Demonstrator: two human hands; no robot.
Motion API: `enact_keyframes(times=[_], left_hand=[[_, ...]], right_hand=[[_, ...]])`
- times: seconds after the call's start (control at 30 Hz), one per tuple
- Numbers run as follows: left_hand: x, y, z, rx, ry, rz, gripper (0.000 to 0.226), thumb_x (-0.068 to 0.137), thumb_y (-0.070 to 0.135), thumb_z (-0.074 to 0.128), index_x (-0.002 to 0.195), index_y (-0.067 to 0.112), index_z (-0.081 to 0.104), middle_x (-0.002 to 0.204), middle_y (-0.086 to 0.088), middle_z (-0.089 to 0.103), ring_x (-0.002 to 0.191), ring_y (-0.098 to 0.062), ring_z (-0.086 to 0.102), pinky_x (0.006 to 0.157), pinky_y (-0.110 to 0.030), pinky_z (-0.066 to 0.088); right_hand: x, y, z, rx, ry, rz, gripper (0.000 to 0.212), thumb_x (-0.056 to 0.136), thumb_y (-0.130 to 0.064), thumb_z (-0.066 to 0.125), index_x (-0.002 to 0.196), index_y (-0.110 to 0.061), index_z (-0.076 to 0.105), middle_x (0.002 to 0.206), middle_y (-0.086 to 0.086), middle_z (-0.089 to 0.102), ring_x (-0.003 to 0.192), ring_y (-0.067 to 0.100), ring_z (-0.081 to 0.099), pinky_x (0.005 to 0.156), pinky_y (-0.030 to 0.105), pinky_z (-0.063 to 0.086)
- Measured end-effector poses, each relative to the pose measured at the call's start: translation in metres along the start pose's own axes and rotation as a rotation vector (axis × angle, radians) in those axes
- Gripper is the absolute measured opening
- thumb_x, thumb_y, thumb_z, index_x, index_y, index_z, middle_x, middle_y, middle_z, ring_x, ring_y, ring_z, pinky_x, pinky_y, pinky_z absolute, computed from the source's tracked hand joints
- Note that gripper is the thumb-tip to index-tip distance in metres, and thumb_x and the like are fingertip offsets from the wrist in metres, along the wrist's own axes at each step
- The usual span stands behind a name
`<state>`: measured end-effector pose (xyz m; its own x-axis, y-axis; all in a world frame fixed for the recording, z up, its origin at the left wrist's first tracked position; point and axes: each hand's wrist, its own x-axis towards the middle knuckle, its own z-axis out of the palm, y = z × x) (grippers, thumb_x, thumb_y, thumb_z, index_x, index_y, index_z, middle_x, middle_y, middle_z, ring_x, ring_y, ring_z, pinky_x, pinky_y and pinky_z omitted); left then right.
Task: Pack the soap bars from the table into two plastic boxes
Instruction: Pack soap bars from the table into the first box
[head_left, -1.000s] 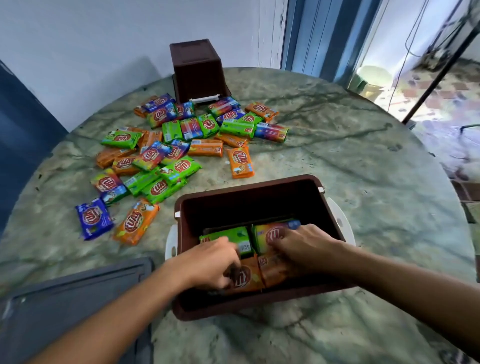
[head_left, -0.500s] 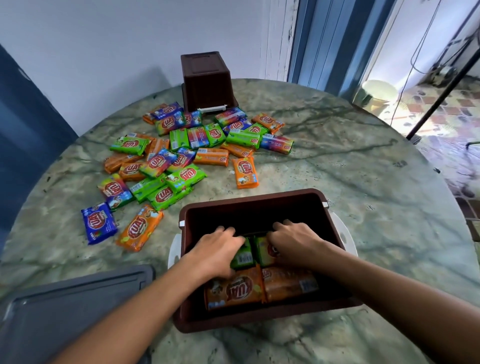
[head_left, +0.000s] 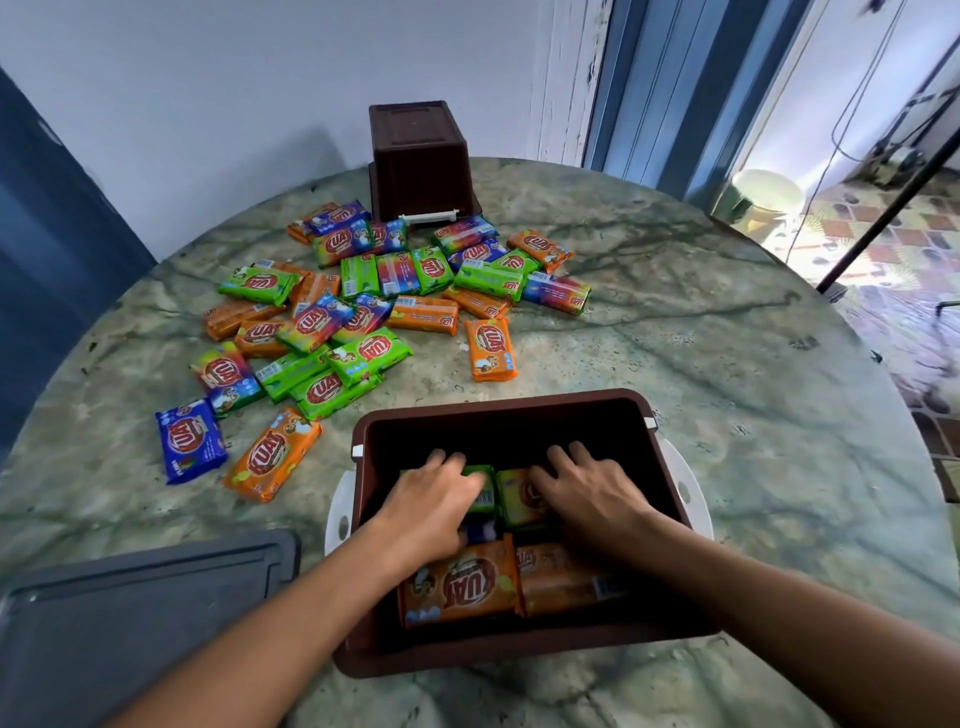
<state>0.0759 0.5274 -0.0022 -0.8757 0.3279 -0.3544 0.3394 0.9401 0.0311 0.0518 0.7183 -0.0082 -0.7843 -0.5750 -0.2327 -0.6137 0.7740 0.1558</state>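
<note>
An open brown plastic box (head_left: 498, 404) with white side latches stands near me on the marble table. Two orange soap bars (head_left: 462, 584) lie side by side along its near wall. Behind them sit a green bar (head_left: 484, 493) and a yellow-green bar (head_left: 519, 493). My left hand (head_left: 436, 501) lies flat over the green bar, fingers stretched forward. My right hand (head_left: 589, 493) rests the same way on the yellow-green bar. Several loose bars in orange, green, blue and rainbow wrappers form a pile (head_left: 363, 312) on the table's far left.
A second brown box (head_left: 421, 156) stands upside down at the table's far edge by the wall. A grey lid (head_left: 130, 603) lies at the near left. A single orange bar (head_left: 491, 349) and a blue bar (head_left: 189, 440) lie nearest the open box.
Both hands have moved from the orange bars at the box's near wall to the green and yellow-green bars further in. The orange bars now lie uncovered.
</note>
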Motion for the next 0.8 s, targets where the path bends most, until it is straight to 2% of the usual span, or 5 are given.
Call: enact_keyframes(times=[0.17, 0.37, 0.47, 0.67, 0.8], left_hand=[[0.006, 0.010, -0.002, 0.078, 0.010, -0.041, 0.048, 0.087, 0.044, 0.062, 0.119, 0.010, 0.051, 0.123, -0.013, 0.049, 0.117, -0.032, 0.046, 0.083, -0.041, 0.048], [0.000, 0.016, -0.001, 0.123, 0.060, -0.036, 0.033, 0.092, 0.022, 0.056, 0.120, 0.005, 0.052, 0.126, -0.015, 0.048, 0.118, -0.033, 0.044, 0.080, -0.040, 0.048], [0.003, 0.010, -0.002, 0.098, 0.059, -0.049, 0.047, 0.086, 0.036, 0.065, 0.123, 0.010, 0.049, 0.127, -0.013, 0.045, 0.118, -0.032, 0.044, 0.081, -0.041, 0.050], [0.012, 0.017, 0.008, 0.156, 0.056, -0.047, 0.060, 0.081, 0.008, 0.065, 0.135, 0.010, 0.038, 0.132, -0.017, 0.042, 0.118, -0.037, 0.043, 0.078, -0.041, 0.051], [0.007, 0.010, 0.001, 0.058, 0.032, -0.036, 0.064, 0.081, 0.015, 0.067, 0.138, 0.014, 0.036, 0.135, -0.015, 0.039, 0.122, -0.035, 0.039, 0.085, -0.043, 0.049]], right_hand=[[0.007, -0.011, -0.004, -0.024, -0.037, -0.006, 0.041, 0.087, -0.016, 0.052, 0.127, -0.008, 0.048, 0.121, 0.019, 0.053, 0.105, 0.038, 0.053, 0.058, 0.035, 0.036], [0.010, -0.019, -0.002, 0.003, -0.041, 0.069, 0.046, 0.089, -0.015, 0.050, 0.133, -0.010, 0.039, 0.127, 0.018, 0.045, 0.113, 0.038, 0.048, 0.063, 0.036, 0.041], [0.010, -0.022, -0.002, 0.016, -0.086, 0.200, 0.046, 0.091, -0.017, 0.052, 0.134, -0.011, 0.038, 0.129, 0.019, 0.044, 0.109, 0.035, 0.054, 0.064, 0.034, 0.040], [0.014, -0.018, -0.001, 0.114, -0.084, 0.204, 0.052, 0.082, -0.023, 0.060, 0.130, -0.012, 0.040, 0.124, 0.016, 0.046, 0.092, 0.032, 0.065, 0.058, 0.032, 0.038], [0.007, -0.002, -0.013, 0.284, -0.107, 0.224, 0.063, 0.079, -0.031, 0.067, 0.133, -0.016, 0.038, 0.124, 0.012, 0.044, 0.097, 0.035, 0.062, 0.070, 0.037, 0.047]])
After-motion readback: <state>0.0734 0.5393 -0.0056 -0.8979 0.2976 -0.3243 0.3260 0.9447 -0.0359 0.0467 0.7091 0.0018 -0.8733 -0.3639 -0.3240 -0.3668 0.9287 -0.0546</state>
